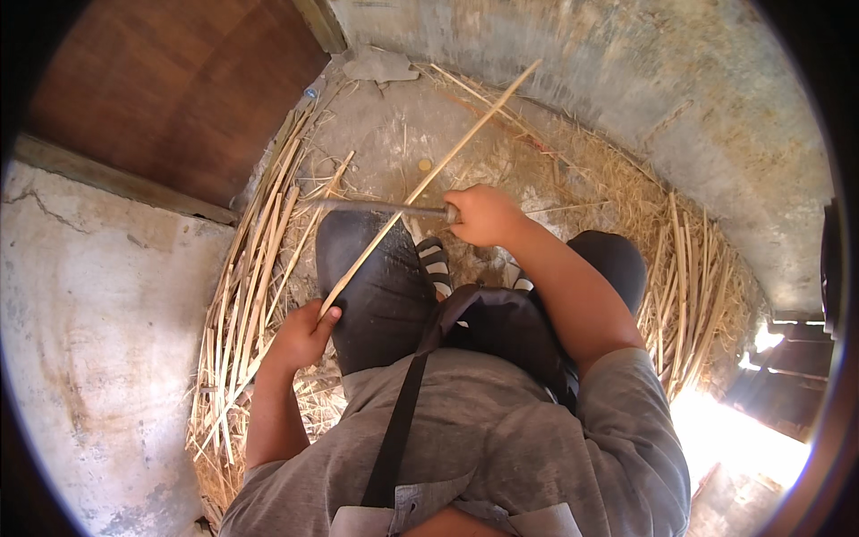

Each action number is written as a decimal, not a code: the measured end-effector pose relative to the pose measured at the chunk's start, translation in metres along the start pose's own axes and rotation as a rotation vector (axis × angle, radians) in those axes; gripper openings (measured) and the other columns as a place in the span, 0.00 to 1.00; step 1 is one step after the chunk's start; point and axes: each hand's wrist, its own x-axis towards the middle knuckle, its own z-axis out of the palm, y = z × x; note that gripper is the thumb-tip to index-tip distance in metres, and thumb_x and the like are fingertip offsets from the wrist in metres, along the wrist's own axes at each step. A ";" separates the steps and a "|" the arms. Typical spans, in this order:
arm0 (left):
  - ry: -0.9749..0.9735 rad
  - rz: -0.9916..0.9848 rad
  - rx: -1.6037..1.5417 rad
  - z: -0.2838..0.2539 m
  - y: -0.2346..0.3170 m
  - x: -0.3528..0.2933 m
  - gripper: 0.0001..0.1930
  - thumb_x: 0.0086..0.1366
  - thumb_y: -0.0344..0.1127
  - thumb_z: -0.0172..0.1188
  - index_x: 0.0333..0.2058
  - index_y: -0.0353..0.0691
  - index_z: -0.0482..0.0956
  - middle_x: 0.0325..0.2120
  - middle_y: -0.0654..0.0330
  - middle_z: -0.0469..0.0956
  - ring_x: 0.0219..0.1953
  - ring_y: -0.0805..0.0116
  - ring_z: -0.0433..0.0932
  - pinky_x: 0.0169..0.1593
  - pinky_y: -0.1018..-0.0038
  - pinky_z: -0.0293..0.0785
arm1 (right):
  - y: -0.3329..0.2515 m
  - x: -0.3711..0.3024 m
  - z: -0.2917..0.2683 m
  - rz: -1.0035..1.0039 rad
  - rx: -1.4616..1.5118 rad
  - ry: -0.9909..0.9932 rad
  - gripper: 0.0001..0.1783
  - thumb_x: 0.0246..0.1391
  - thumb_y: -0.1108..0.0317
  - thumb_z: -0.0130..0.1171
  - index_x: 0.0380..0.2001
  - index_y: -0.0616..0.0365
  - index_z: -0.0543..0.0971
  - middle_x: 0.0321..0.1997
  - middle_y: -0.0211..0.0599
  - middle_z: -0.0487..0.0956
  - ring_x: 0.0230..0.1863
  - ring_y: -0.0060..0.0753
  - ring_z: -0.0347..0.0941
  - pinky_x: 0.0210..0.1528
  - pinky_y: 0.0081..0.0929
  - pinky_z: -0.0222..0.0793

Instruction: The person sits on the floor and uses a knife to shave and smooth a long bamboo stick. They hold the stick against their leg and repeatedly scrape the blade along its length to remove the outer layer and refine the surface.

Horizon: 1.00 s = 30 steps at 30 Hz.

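My left hand (302,338) is closed around the lower end of a long pale strip (465,139), which looks like split bamboo or cane. The strip slants up and away to the right, over my left knee. In my right hand (486,215) is the handle of a knife (429,212) with a long, thin, dark blade. The blade points left above the same knee and crosses the strip near its middle; whether its edge cuts into the wood I cannot tell. Fine pale dust lies on my dark trouser leg (371,286).
Many long strips (259,259) are piled on my left along the wall. Another bundle (684,295) lies on my right beside straw-like shavings (617,192). A brown wooden panel (179,98) and concrete walls (716,98) close in the space. A black strap (403,421) crosses my shirt.
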 end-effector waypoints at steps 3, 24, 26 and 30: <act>-0.009 0.002 0.075 -0.003 0.010 0.004 0.23 0.72 0.50 0.58 0.31 0.32 0.73 0.25 0.39 0.78 0.32 0.36 0.79 0.36 0.52 0.72 | 0.051 0.009 0.019 -0.037 0.043 0.056 0.23 0.45 0.62 0.61 0.46 0.60 0.82 0.39 0.54 0.84 0.44 0.59 0.81 0.47 0.47 0.77; -0.051 -0.012 0.022 -0.012 0.005 0.012 0.20 0.72 0.47 0.58 0.32 0.32 0.75 0.26 0.41 0.78 0.32 0.41 0.78 0.38 0.54 0.71 | 0.063 0.005 0.007 0.241 0.113 0.159 0.22 0.44 0.64 0.60 0.44 0.59 0.82 0.40 0.56 0.84 0.44 0.60 0.81 0.48 0.48 0.77; -0.051 0.002 0.014 -0.009 0.001 0.012 0.19 0.72 0.46 0.58 0.32 0.33 0.75 0.25 0.43 0.77 0.31 0.45 0.77 0.38 0.56 0.70 | 0.021 -0.002 0.005 0.127 0.059 0.034 0.21 0.43 0.64 0.60 0.44 0.59 0.83 0.40 0.56 0.84 0.44 0.60 0.81 0.49 0.49 0.77; -0.047 0.018 0.000 -0.004 -0.007 0.014 0.18 0.73 0.45 0.58 0.32 0.33 0.74 0.22 0.46 0.76 0.27 0.49 0.75 0.35 0.58 0.70 | 0.031 -0.001 -0.004 0.000 -0.017 -0.063 0.21 0.44 0.64 0.60 0.43 0.58 0.83 0.40 0.55 0.83 0.44 0.60 0.81 0.49 0.49 0.77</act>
